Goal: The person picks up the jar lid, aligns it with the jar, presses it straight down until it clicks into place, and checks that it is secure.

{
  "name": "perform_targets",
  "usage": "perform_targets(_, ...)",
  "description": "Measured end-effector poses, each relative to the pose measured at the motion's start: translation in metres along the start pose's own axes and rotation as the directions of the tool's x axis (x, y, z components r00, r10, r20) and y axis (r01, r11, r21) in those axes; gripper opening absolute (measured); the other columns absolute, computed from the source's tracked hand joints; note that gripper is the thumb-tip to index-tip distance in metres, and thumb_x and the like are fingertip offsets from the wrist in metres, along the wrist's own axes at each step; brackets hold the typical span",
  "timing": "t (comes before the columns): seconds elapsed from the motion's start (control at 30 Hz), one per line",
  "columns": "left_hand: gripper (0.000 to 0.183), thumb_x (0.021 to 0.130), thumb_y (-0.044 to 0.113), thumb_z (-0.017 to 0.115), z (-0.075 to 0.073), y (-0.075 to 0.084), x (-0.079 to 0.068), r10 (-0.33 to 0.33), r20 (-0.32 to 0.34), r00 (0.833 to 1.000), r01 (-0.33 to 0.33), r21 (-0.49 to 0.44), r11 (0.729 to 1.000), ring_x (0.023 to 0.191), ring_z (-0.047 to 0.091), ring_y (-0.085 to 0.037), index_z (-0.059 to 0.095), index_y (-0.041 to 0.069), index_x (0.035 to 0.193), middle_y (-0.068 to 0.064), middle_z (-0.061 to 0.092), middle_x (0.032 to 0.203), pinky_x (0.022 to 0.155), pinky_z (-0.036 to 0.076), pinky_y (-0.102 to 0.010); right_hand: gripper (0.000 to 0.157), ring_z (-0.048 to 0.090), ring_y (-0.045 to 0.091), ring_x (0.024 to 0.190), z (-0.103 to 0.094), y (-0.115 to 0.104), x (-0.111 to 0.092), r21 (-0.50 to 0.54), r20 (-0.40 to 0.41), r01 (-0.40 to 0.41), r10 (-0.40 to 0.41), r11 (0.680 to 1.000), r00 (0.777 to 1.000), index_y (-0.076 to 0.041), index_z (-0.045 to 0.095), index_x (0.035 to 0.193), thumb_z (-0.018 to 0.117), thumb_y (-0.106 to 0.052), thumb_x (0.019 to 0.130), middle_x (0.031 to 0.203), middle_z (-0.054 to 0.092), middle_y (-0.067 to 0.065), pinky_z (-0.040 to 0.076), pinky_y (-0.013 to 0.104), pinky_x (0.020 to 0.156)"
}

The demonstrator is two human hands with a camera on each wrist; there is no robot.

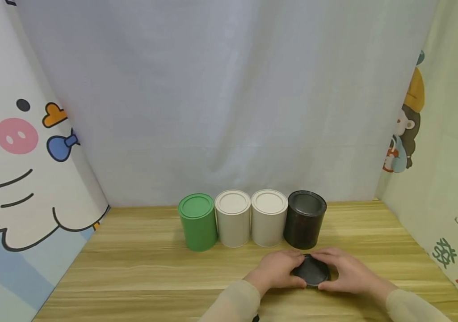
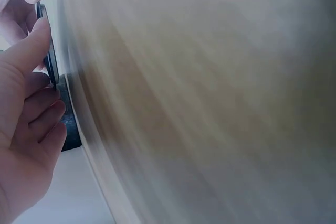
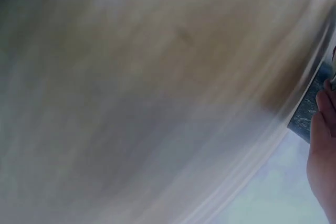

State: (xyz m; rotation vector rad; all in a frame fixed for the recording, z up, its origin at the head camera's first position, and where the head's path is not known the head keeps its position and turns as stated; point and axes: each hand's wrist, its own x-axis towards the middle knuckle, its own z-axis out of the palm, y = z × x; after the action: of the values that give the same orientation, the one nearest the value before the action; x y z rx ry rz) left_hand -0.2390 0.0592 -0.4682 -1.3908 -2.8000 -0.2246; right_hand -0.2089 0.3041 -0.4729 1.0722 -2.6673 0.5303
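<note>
Between both hands is a round black lid (image 1: 312, 270), held by its rim just in front of the black can (image 1: 304, 228). The left hand (image 1: 279, 270) grips its left side, thumb at the near edge and fingers at the far edge. On the opposite side, the right hand (image 1: 347, 273) holds it the same way. In the left wrist view the lid (image 2: 52, 64) appears edge-on, pinched by the left hand (image 2: 26, 124). The right wrist view catches only part of the right hand (image 3: 323, 156), beside the black can (image 3: 307, 108); the lid is hardly visible there.
Left of the black can stand two white cans (image 1: 233, 223) (image 1: 269, 223) and a green can (image 1: 198, 228), in one row with lids on. A grey curtain (image 1: 229, 112) closes off the back of the wooden table (image 1: 132, 277). Printed cloths (image 1: 7, 179) (image 1: 446, 179) hang at both sides.
</note>
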Motion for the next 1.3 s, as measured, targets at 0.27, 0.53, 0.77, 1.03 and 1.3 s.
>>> perform_targets(0.27,0.065,0.09,0.057,0.064,-0.008,0.001,-0.005,0.024,-0.055,0.998,-0.022,0.04,0.999,0.13,0.048,-0.006,0.058,0.018,0.141,0.003,0.051,0.145,0.104,0.04,-0.019,0.068,0.061,0.025,0.108,-0.006,-0.006,-0.001,0.015,-0.057,-0.019,0.02,1.0,0.998,-0.008,0.066,0.129,0.085,-0.047,0.076,0.124,0.064,0.006,0.055,0.039,0.083)
perform_targets(0.53,0.066,0.092,0.059,0.06,-0.016,0.002,-0.008,0.05,-0.103,0.993,-0.042,0.071,0.997,0.135,0.044,-0.008,0.057,0.016,0.142,0.003,0.05,0.147,0.109,0.035,-0.02,0.072,0.059,0.02,0.111,-0.011,-0.006,-0.001,0.026,-0.164,0.03,-0.025,0.999,0.986,-0.008,0.066,0.129,0.091,-0.039,0.068,0.124,0.064,0.004,0.043,0.015,0.093)
perform_targets(0.77,0.066,0.093,0.056,0.06,-0.02,-0.001,-0.011,0.103,-0.175,0.979,-0.102,0.017,0.995,0.135,0.044,-0.01,0.056,0.012,0.142,-0.001,0.05,0.147,0.11,0.033,-0.02,0.073,0.059,0.017,0.111,-0.019,-0.012,-0.002,0.042,-0.194,0.04,-0.032,0.998,0.981,-0.01,0.066,0.13,0.092,-0.036,0.067,0.124,0.064,0.003,0.042,0.013,0.093)
perform_targets(1.03,0.062,0.091,0.047,0.069,-0.027,-0.007,-0.013,0.147,-0.351,0.925,-0.187,-0.085,0.979,0.132,0.048,-0.012,0.059,0.008,0.138,-0.004,0.055,0.143,0.109,0.034,-0.019,0.075,0.055,0.011,0.116,-0.03,-0.015,0.003,0.102,-0.251,0.087,-0.059,0.991,0.966,-0.008,0.065,0.131,0.094,-0.02,0.063,0.126,0.063,0.005,0.036,0.009,0.097)
perform_targets(1.3,0.062,0.084,0.039,0.08,-0.042,-0.008,-0.009,0.092,-0.484,0.87,-0.201,-0.18,0.963,0.124,0.056,-0.015,0.063,0.004,0.132,-0.006,0.061,0.135,0.107,0.037,-0.018,0.076,0.049,0.005,0.12,-0.044,-0.014,0.015,0.15,-0.299,0.121,-0.071,0.981,0.952,-0.005,0.063,0.132,0.094,-0.012,0.062,0.128,0.061,0.008,0.033,0.008,0.099)
